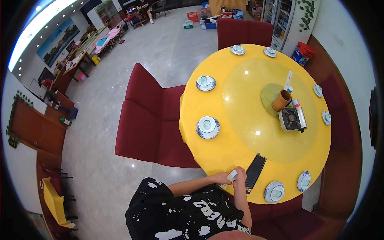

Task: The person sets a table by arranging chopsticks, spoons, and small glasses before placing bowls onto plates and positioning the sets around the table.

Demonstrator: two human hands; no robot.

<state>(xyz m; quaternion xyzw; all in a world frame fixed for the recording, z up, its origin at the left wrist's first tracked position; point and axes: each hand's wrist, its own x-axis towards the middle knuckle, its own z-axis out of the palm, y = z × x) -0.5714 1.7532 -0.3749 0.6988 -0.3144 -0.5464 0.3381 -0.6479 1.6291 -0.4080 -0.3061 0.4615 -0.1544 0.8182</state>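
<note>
At the near edge of the round table, my left hand (222,178) and my right hand (240,176) are together, fingers closed around a small white object (232,175). Its kind is too small to make out. Just right of my right hand, a bundle of black chopsticks (256,171) with pale tips lies on the yellow tablecloth (240,154). Further right are two place settings, a stacked plate and bowl (274,192) and another plate and bowl (304,181). To the upper left of my hands sits a blue-rimmed plate with a bowl and glass (208,127).
A glass turntable (244,108) carries a portable gas stove (291,119) and a brown cylindrical holder (281,101). More place settings ring the table. Dark red chairs (140,134) stand at the left, and another red chair (245,33) is at the far side. A person (145,9) sits in the background.
</note>
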